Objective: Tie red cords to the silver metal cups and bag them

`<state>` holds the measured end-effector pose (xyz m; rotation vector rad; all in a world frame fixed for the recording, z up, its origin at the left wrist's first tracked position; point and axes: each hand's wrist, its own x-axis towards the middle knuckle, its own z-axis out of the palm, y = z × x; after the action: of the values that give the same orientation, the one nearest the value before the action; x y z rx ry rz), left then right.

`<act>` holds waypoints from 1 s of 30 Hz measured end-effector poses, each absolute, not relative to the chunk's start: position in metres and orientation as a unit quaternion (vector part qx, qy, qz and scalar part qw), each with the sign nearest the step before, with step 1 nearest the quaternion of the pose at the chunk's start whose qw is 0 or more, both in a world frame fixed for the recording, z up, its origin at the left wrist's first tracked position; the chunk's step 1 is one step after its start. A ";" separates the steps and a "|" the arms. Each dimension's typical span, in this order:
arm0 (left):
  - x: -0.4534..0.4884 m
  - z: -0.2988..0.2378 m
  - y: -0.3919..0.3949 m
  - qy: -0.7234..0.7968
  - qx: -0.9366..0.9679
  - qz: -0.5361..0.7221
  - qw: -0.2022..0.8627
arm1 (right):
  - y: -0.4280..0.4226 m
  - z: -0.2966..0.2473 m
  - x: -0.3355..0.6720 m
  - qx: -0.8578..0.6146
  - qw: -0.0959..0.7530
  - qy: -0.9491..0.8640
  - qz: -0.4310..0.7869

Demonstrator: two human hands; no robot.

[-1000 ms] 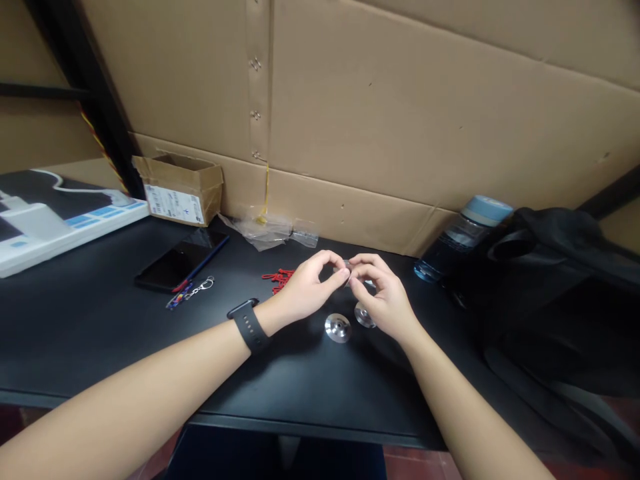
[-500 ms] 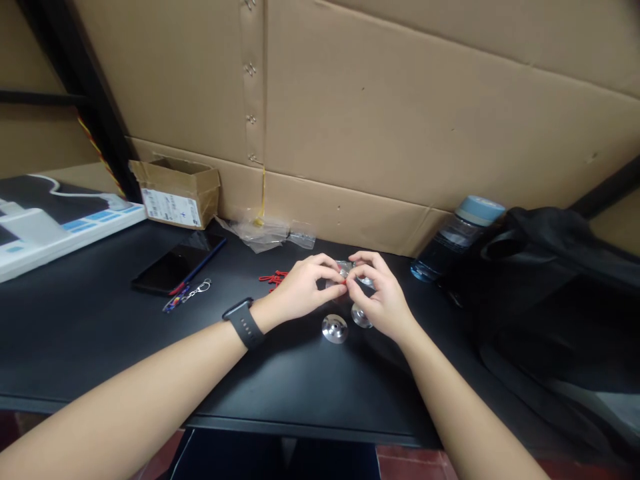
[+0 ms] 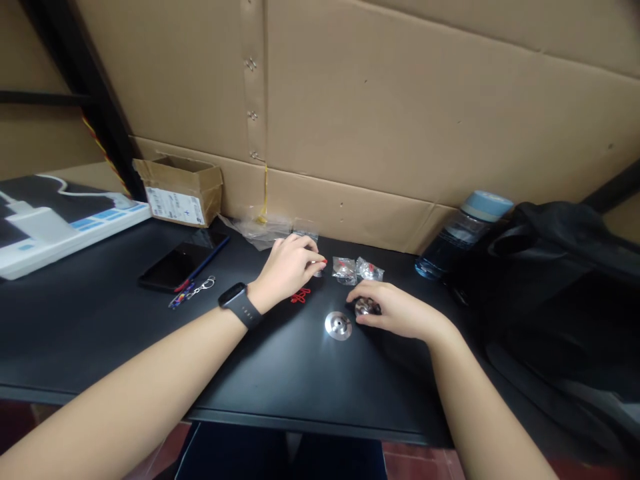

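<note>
We take the loose metal disc [image 3: 339,326] on the black desk [image 3: 280,380] as the clock's centre. Half a second ago, our two hands are meeting above twelve o'clock; now they are apart. Our left hand [image 3: 290,267] is at eleven o'clock, its fingertips drawn together at a small red piece [image 3: 325,262]; we cannot tell if they grasp it or have released it. Our right hand [image 3: 390,308] is at two o'clock, with thumb and fingers curved around a second metal disc [image 3: 368,306]; how firmly, we cannot tell. Two clear packets now lie uncovered: the nearer packet [image 3: 344,268] at twelve, the other packet [image 3: 371,269] at one. The red cord [image 3: 301,295] shows at ten. We judge that the shared handling pauses, and each hand attends to its own piece.
</note>
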<state>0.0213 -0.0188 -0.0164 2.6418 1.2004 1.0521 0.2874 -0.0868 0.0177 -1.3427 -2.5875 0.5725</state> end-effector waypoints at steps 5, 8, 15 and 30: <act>0.017 -0.029 -0.003 0.422 0.835 0.345 0.078 | -0.088 0.017 0.291 -0.483 0.086 -0.853 0.179; 0.016 -0.036 0.003 0.422 0.835 0.336 0.107 | -0.087 0.016 0.291 -0.488 0.086 -0.852 0.166; 0.017 -0.033 -0.001 0.419 0.849 0.308 0.090 | -0.088 0.019 0.287 -0.489 0.086 -0.852 0.167; 0.046 0.002 -0.071 0.215 0.939 0.251 0.090 | -0.088 0.024 0.293 -0.477 0.107 -0.856 0.168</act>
<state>0.0461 -0.0707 0.0016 2.7937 0.6399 0.7479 0.2928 -0.0880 0.0236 -1.4039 -2.5208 0.4941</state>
